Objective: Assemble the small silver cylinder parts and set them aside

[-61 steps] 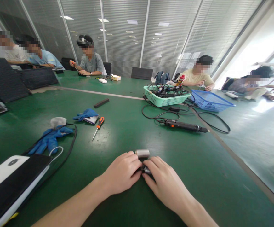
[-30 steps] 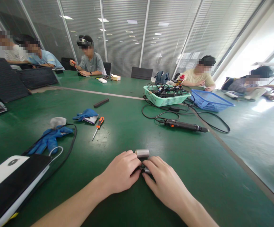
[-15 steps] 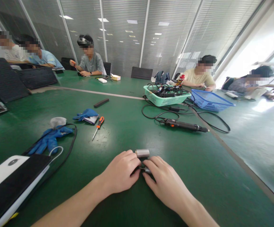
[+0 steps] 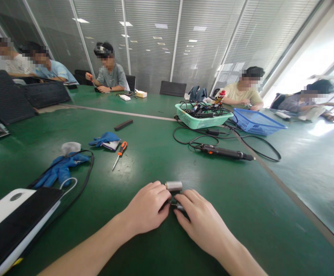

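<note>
Both hands work close together low over the green table. My left hand [image 4: 152, 207] is closed, thumb and fingers curled round something dark that is mostly hidden. My right hand [image 4: 197, 214] is closed on a small dark metal part [image 4: 180, 206], whose thin shaft points left toward my left thumb. Whether that shaft touches what my left hand holds, I cannot tell. Just beyond my fingertips lies a silver metal cylinder [image 4: 174, 186] on its side, its left end brassy and close to my left fingers.
An orange-handled screwdriver [image 4: 122, 148] and blue gloves [image 4: 62, 168] lie left. A white-and-black device [image 4: 20, 222] sits near left. To the right are a corded electric screwdriver [image 4: 227, 152], a green basket [image 4: 201, 122] of cables and a blue basket [image 4: 256, 122]. Several people sit around the table.
My left thumb and fingertips have shifted slightly left, and more of the thin shaft shows between the hands. My right hand and the silver cylinder have hardly moved.
</note>
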Demonstrator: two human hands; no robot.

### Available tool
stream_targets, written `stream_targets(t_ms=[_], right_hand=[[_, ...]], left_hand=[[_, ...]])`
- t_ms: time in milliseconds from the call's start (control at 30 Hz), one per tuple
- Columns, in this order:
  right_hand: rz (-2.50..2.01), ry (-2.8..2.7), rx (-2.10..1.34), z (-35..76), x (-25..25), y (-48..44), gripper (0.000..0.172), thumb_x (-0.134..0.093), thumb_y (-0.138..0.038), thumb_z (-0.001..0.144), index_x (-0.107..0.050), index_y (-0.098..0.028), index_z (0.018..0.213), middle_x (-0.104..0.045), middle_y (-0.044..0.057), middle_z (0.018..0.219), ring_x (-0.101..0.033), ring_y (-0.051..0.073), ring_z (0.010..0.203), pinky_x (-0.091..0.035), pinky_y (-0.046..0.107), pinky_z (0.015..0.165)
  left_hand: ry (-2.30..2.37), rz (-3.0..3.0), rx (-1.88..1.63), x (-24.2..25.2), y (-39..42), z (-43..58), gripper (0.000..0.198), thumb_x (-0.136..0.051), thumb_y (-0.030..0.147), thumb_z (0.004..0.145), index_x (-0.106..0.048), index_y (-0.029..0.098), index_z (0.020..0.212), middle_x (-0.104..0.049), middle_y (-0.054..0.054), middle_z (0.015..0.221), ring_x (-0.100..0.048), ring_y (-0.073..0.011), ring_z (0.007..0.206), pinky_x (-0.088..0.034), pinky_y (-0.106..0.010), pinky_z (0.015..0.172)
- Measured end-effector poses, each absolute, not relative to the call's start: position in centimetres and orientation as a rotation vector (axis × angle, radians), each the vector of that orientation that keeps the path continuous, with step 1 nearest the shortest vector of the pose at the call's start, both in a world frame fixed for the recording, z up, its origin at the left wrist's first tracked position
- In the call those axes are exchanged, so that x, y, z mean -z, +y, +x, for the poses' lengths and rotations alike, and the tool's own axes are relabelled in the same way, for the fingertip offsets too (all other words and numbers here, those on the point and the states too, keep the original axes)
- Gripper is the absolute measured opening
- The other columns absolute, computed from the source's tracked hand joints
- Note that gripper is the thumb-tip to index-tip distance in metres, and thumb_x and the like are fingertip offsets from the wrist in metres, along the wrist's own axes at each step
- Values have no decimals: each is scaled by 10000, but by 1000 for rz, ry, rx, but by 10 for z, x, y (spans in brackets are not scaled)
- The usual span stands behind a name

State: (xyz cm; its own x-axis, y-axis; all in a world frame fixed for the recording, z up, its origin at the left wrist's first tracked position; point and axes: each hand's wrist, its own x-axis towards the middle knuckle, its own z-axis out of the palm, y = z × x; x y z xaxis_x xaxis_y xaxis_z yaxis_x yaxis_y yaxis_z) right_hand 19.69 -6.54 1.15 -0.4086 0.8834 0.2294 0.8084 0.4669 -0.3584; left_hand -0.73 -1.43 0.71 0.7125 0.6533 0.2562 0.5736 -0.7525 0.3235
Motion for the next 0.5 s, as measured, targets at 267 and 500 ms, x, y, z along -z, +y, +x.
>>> stream_targets(t_ms=[267,500], right_hand=[[-1416,-2334,-246,197,-11,-66,210,-602,-119,953,-630,-192,1148,-638,81,1046,-619,273,983,-554,447,859],[-1416,-2325,-258,198,-10,-65,237,-608,-114,948,-629,-197,1168,-646,79,1047,-621,275,990,-549,447,872]], left_hand=[[1005,2667,-528,-8,-14,-8,60,-580,129,907,-586,187,894,-622,-47,914,-555,-224,885,-448,-347,765],[1001,2673,-505,-9,-14,-8,65,-579,128,903,-570,189,881,-617,-43,903,-550,-222,877,-438,-347,748]])
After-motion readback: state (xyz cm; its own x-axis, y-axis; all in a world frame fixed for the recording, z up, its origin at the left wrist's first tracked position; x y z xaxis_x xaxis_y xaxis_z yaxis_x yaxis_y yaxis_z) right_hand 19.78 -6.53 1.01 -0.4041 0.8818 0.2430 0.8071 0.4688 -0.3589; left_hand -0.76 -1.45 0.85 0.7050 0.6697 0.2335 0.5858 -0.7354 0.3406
